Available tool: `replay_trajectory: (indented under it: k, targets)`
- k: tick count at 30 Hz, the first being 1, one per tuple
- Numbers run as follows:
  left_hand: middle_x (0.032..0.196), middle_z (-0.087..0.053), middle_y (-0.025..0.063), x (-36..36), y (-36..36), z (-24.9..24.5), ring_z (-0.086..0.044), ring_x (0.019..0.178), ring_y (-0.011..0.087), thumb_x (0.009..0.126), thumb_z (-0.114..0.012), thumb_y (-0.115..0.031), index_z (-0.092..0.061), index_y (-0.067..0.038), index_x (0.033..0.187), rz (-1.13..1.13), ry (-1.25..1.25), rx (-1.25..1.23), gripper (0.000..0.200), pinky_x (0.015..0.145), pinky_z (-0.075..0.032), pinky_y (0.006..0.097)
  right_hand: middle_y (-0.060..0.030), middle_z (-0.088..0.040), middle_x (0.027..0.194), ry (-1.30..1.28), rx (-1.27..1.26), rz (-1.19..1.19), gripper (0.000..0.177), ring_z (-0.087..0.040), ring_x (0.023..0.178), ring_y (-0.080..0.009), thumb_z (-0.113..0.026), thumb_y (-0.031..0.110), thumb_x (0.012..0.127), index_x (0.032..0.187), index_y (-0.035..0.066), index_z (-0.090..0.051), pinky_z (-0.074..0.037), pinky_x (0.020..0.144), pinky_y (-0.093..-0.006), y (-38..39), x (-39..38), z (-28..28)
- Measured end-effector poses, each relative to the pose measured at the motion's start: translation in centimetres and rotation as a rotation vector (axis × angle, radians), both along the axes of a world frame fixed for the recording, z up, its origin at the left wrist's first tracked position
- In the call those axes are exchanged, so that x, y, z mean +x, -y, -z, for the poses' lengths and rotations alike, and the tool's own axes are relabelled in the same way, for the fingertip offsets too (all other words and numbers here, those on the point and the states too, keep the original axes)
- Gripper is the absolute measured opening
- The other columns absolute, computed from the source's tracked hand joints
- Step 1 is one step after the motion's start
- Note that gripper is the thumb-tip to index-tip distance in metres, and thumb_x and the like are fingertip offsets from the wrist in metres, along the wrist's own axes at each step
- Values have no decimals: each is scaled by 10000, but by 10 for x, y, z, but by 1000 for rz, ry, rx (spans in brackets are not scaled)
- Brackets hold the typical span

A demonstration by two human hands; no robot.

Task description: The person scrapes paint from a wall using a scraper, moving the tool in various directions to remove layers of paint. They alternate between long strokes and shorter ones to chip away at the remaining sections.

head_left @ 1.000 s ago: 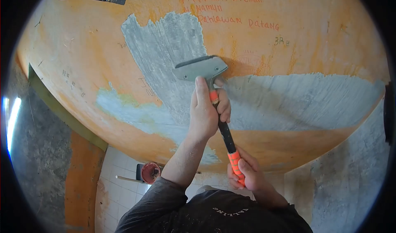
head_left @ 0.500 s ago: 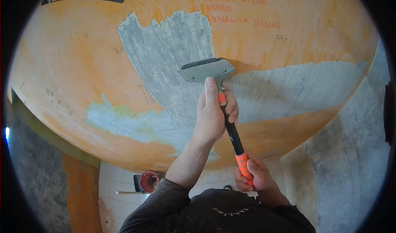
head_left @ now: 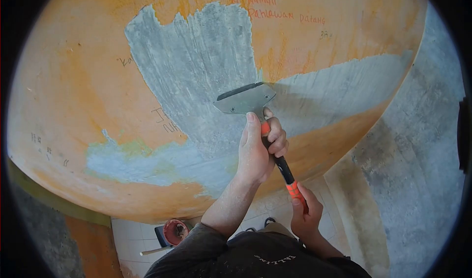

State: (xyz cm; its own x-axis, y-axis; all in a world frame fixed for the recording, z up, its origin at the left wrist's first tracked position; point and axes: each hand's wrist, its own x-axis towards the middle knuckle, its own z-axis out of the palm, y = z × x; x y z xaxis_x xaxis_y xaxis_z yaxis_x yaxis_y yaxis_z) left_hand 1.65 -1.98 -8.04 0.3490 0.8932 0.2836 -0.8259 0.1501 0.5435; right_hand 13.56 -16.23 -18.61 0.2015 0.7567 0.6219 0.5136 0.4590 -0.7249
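Note:
A long-handled wall scraper (head_left: 244,101) with a wide grey head and a black-and-orange handle is held in both hands. My left hand (head_left: 256,147) is wrapped round the neck just below the head, thumb laid along it. Lower down, my right hand (head_left: 307,210) grips the orange end of the handle. The head lies at the orange painted wall (head_left: 314,47), over a bare grey scraped patch (head_left: 196,57). Whether the blade edge touches the surface is hard to tell.
Red handwriting (head_left: 285,15) marks the upper wall. On the tiled floor (head_left: 130,229) stands a reddish bucket (head_left: 175,231), with a pale stick (head_left: 155,251) beside it. Grey side walls (head_left: 413,179) flank the painted one.
The scraper has slid down along the wall toward me, with both hands still on it. My view has tilted and shifted slightly.

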Motion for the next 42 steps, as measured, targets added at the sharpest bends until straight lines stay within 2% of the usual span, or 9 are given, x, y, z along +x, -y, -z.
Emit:
replay_trajectory:
  k: [7,19,22,24,27,31,35,39,42]
  targets:
    - [692,-336,-21,-15,-5,0,-298,528,89,1042,-249,-535,-413,-151,1150,175,47,74,431,528,-321,260,-71,-619,775,-71,-114,-3,319,-504,610,-73,-565,76,947,1238,-53,-576,-406,554,-231,16,-12,-16]
    - [683,-342,-29,-14,-6,-2,-302,523,92,1032,-248,-557,-445,-182,1150,174,-17,87,440,520,-331,267,-23,-562,729,-134,-145,-9,312,-475,583,-49,-530,92,980,1273,-14,-559,-373,505,-215,21,-11,-19]
    - [678,-339,-27,-14,-12,-7,-308,528,94,1030,-252,-563,-446,-181,1149,186,-26,146,445,521,-331,271,-84,-648,798,-204,-140,27,305,-510,623,-60,-613,72,934,1217,-42,-608,-400,553,-217,17,-10,-23]
    - [675,-334,-27,-15,-14,-5,-304,523,92,1026,-250,-571,-447,-182,1149,197,-46,196,453,519,-331,271,-34,-571,752,-43,-86,37,317,-484,593,-47,-554,116,979,1268,-15,-561,-376,505,-216,13,-9,-24]
    - [672,-324,-31,-16,-8,-3,-306,521,90,1022,-244,-580,-446,-181,1143,198,-7,108,464,518,-331,268,-26,-567,733,-101,-76,4,314,-471,575,-43,-556,115,978,1265,-10,-564,-368,499,-215,15,-13,-18]
    - [661,-323,-31,-12,-14,-16,-307,510,88,1019,-238,-586,-446,-180,1136,168,-20,212,471,510,-333,267,-10,-553,678,-122,-107,25,312,-455,544,-45,-557,117,977,1265,-3,-569,-355,488,-214,12,-10,-37]
    - [650,-325,-28,-12,-10,-13,-304,495,89,1021,-232,-581,-445,-178,1131,178,0,142,469,496,-335,269,-64,-631,743,-173,-130,29,296,-474,581,-57,-609,78,936,1209,-37,-615,-371,527,-218,19,-12,-40]
    - [652,-333,-25,-11,-16,-26,-318,495,92,1023,-220,-579,-440,-179,1125,134,-48,246,467,493,-341,274,-33,-585,702,-160,-121,27,308,-472,568,-54,-576,104,958,1235,-29,-595,-369,509,-219,16,-11,-47]
    - [647,-335,-23,-14,-12,-18,-326,493,94,1026,-215,-574,-435,-172,1106,166,-44,204,464,490,-347,277,-10,-553,680,-145,-135,5,319,-470,550,-52,-544,135,981,1255,-25,-575,-367,488,-218,22,-10,-42]
